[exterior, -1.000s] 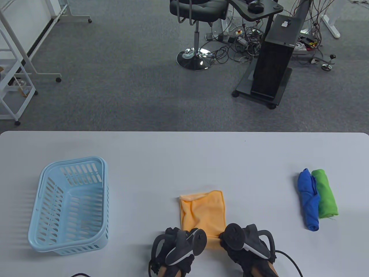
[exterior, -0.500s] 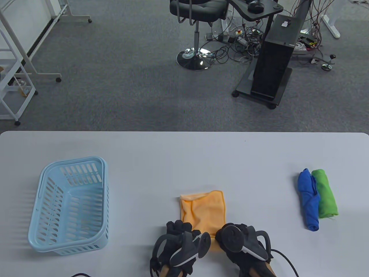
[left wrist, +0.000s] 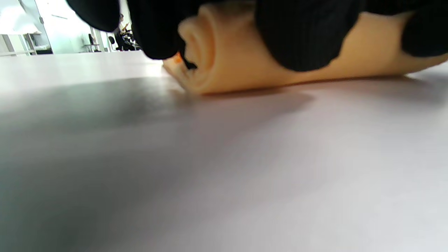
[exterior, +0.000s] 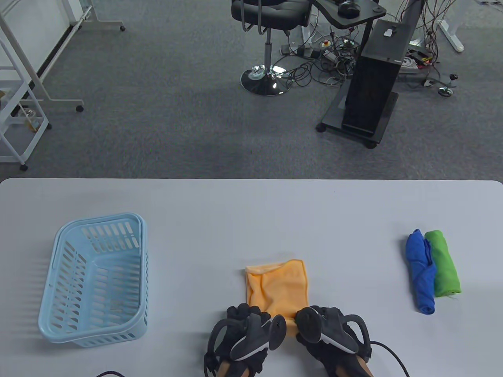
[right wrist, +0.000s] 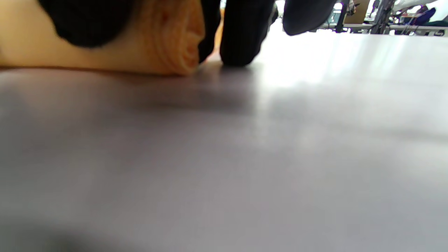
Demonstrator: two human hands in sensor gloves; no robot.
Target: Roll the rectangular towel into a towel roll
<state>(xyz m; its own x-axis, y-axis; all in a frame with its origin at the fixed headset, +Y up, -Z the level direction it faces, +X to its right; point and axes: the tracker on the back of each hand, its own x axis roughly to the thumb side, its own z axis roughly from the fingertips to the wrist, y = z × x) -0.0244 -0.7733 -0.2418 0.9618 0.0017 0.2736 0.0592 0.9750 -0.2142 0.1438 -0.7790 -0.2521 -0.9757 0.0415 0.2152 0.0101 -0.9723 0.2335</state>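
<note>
Orange, soft cloth, the towel is laid near the desk's near edge, its near end already rolled. That roll is gripped by the left hand and right hand, fingers curled over it. Being limp and light, it is best held at both roll ends.

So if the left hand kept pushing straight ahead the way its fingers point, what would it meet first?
The left hand would meet only the flat, unrolled part of the orange towel. Past its far edge the table looks bare, though depth is hard to judge.
</note>
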